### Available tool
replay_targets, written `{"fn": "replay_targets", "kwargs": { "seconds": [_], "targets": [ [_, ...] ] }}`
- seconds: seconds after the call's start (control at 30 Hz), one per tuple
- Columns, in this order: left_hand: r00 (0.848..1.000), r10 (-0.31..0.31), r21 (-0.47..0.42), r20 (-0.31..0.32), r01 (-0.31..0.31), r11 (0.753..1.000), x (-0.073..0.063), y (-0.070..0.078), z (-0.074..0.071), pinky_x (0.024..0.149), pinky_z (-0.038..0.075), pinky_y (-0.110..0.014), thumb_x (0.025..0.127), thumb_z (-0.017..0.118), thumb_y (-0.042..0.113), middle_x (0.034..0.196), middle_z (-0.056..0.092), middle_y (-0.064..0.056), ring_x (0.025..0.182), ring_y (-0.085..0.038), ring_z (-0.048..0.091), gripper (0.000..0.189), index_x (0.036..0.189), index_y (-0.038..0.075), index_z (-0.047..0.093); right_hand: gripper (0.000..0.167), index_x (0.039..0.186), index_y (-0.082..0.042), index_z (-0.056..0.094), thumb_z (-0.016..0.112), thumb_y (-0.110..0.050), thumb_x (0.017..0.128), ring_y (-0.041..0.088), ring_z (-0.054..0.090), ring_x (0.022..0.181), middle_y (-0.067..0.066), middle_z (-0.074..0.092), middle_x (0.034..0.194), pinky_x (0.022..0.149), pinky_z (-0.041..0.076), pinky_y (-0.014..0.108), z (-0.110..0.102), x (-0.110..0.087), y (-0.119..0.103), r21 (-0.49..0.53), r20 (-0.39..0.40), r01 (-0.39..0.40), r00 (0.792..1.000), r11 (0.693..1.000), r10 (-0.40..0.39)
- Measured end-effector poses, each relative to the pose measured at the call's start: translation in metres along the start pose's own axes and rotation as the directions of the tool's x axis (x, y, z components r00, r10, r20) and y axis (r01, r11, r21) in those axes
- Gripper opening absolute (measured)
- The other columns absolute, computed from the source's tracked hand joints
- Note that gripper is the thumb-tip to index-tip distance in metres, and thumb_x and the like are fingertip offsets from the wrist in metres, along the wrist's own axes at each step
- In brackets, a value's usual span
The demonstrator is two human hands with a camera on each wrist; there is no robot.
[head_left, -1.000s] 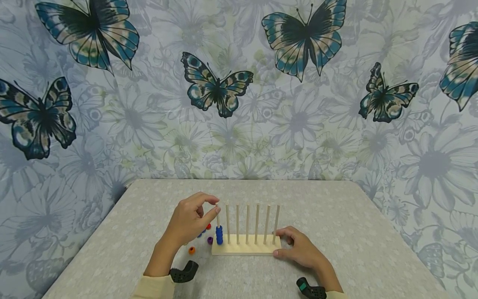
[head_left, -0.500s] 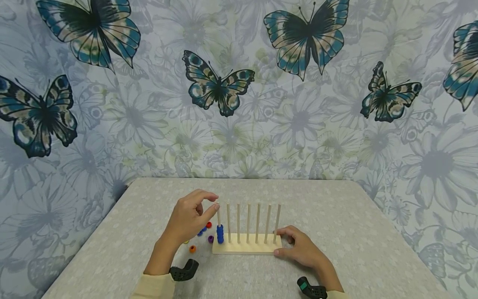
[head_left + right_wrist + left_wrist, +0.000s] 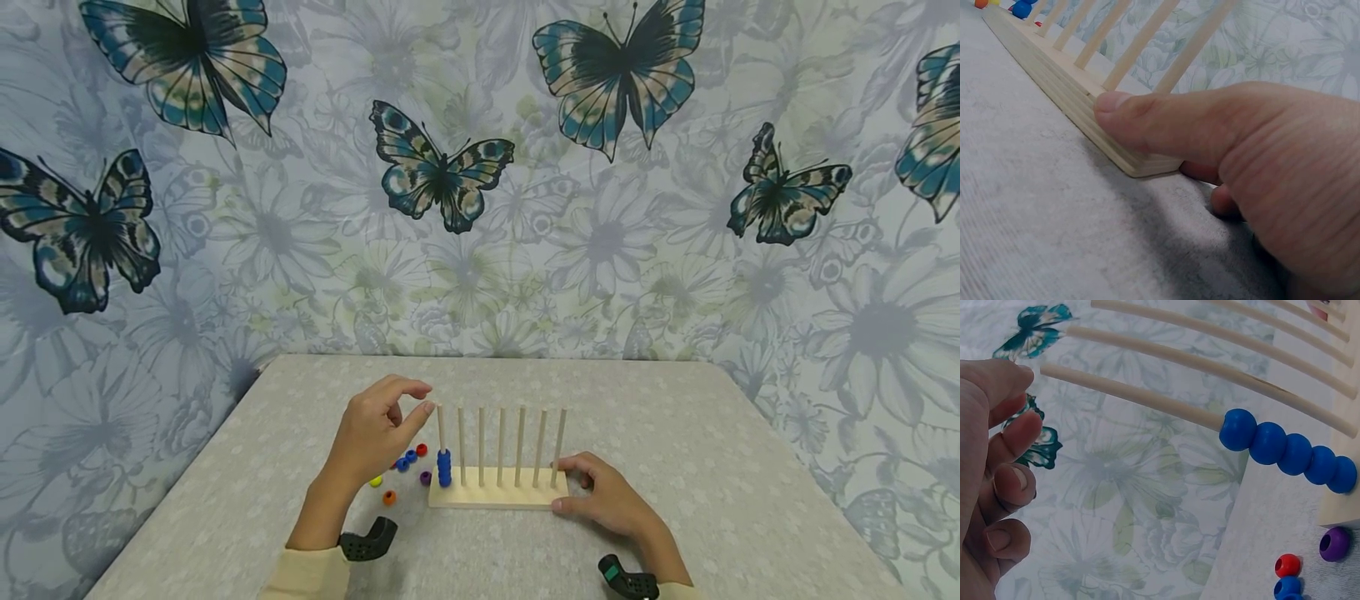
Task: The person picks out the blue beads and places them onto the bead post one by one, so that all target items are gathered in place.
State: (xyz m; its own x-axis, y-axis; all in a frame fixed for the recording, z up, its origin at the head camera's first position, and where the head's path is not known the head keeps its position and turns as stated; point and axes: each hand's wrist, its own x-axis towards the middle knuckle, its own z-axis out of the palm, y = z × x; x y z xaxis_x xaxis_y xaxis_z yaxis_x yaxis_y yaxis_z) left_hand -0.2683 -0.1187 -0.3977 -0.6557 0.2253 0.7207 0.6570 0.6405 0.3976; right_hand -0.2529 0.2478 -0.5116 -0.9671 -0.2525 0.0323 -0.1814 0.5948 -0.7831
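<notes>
A wooden peg rack (image 3: 498,499) with a row of upright pegs stands on the table. Its leftmost peg carries a stack of several blue beads (image 3: 1294,454). My left hand (image 3: 371,429) hovers just left of that peg's top, apart from it, with nothing between thumb and index finger; its other fingers hang loosely bent. At the rack's right end my right hand (image 3: 603,500) grips the base, thumb on the front edge and fingers round behind. In the right wrist view the thumb (image 3: 1147,122) presses the base's corner.
Loose beads lie left of the rack: a purple bead (image 3: 426,478), an orange bead (image 3: 389,497), a yellow bead (image 3: 376,482), a red bead (image 3: 422,449) and blue beads (image 3: 403,464). A butterfly-patterned backdrop (image 3: 480,275) stands behind the table (image 3: 675,417).
My left hand has drawn slightly up and left, away from the leftmost peg's tip, uncovering more loose beads. The right hand keeps its grip on the rack.
</notes>
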Motion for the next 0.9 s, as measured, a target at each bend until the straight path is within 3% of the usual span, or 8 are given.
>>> {"fn": "replay_targets", "kwargs": {
  "seconds": [0.53,0.9],
  "targets": [
    [0.994,-0.105,0.054,0.022,0.103,0.993,-0.002,-0.004,-0.001,0.047,0.039,-0.022,0.091,0.075,0.029,0.101,0.070,0.009,0.052,-0.003,0.042,0.020,0.111,0.025,0.073,0.055,0.124,-0.025,0.066,0.087,-0.041,0.075,0.019,0.045,0.094,-0.004,0.060,0.110,0.077,0.040,0.027,0.000,0.000,-0.001,0.009,0.000,-0.008,1.000,1.000,0.008],
    [0.965,-0.232,0.100,0.123,0.221,0.970,-0.006,-0.013,0.002,0.049,0.041,-0.024,0.093,0.073,0.033,0.104,0.071,0.006,0.055,-0.007,0.046,0.025,0.116,0.024,0.071,0.055,0.122,-0.026,0.067,0.087,-0.040,0.074,0.017,0.045,0.091,-0.004,0.060,0.107,0.075,0.040,0.027,0.001,0.001,0.000,0.001,-0.010,-0.008,1.000,1.000,0.008]
  ]
}}
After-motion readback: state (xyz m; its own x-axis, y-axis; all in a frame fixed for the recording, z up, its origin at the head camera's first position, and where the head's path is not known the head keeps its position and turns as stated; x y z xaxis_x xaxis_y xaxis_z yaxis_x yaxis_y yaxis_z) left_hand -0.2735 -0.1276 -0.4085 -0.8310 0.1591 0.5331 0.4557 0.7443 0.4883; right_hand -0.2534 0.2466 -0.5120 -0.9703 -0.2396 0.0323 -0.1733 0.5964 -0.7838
